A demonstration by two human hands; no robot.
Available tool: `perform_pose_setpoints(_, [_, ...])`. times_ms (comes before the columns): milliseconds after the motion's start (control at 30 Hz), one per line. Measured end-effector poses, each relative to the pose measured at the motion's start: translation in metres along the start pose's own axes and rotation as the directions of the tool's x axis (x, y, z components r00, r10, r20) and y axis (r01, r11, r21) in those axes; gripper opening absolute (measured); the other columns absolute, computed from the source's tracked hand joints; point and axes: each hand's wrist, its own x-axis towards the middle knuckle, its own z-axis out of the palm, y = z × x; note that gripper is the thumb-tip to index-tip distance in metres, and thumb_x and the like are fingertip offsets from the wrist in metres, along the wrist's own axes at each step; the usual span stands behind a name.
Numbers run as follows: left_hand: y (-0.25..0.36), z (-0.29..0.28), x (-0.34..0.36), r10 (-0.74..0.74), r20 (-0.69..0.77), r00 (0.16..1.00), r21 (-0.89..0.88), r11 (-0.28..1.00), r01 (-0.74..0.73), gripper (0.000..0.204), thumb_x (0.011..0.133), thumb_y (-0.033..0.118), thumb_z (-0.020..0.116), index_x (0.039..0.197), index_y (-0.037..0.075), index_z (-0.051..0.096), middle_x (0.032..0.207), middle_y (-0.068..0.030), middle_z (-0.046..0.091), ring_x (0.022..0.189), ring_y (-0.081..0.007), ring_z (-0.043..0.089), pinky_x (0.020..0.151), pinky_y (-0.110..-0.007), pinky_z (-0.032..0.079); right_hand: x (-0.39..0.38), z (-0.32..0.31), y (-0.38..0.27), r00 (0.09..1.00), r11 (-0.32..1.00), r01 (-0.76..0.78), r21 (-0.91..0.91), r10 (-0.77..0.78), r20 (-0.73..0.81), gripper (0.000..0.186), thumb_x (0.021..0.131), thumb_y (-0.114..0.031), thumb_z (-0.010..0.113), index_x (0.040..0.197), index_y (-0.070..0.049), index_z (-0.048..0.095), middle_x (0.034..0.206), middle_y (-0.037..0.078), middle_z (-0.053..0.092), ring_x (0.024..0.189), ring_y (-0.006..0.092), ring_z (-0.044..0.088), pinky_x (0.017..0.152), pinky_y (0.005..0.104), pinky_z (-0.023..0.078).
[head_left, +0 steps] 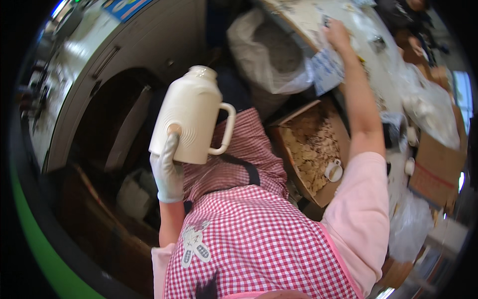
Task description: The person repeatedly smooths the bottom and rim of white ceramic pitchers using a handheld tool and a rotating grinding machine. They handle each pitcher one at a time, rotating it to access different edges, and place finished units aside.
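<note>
In the head view, my gloved left hand [168,174] grips the jug [191,114] low, tilted above my lap [254,144]. With its handle [230,127] unheld, smooth walls could slip. My right hand [337,36] is at the bench [303,14]; whether it's closed, I can't tell.

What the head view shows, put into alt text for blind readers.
A white-gloved left hand holds a cream handled jug in front of a red-checked apron. The bare right hand reaches to a cluttered table, near an open box of tan pieces.
</note>
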Motion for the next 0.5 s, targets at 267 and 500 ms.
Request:
perform_pose_setpoints(267, [0.028, -0.013, -0.004, -0.249, -0.127, 0.960, -0.306, 0.931, 0.201, 0.045, 0.102, 0.023, 0.066, 0.137, -0.005, 0.059, 0.126, -0.0143, 0.070, 0.114, -0.0185, 0.070, 0.098, -0.033, 0.058, 0.020, -0.003, -0.009, 0.875, 0.612, -0.482, 0.627, 0.364, 0.318, 0.037, 0.097, -0.032, 0.065, 0.111, 0.002, 0.066, 0.084, 0.011, 0.068, 0.070, 0.0194, 0.064, 0.057, 0.0347, 0.052])
perform_pose_setpoints(500, [0.042, 0.008, -0.006, -0.251, -0.009, 0.968, -0.217, 0.945, 0.243, 0.048, 0.104, 0.021, 0.063, 0.140, -0.010, 0.052, 0.120, -0.0213, 0.071, 0.106, -0.0275, 0.075, 0.081, -0.037, 0.067, -0.145, -0.162, -0.241, 0.617, 0.031, -0.654, 0.756, -0.557, 0.557, 0.036, 0.109, -0.022, 0.052, 0.137, -0.002, 0.061, 0.077, -0.001, 0.057, 0.058, 0.0038, 0.051, 0.049, 0.0190, 0.041])
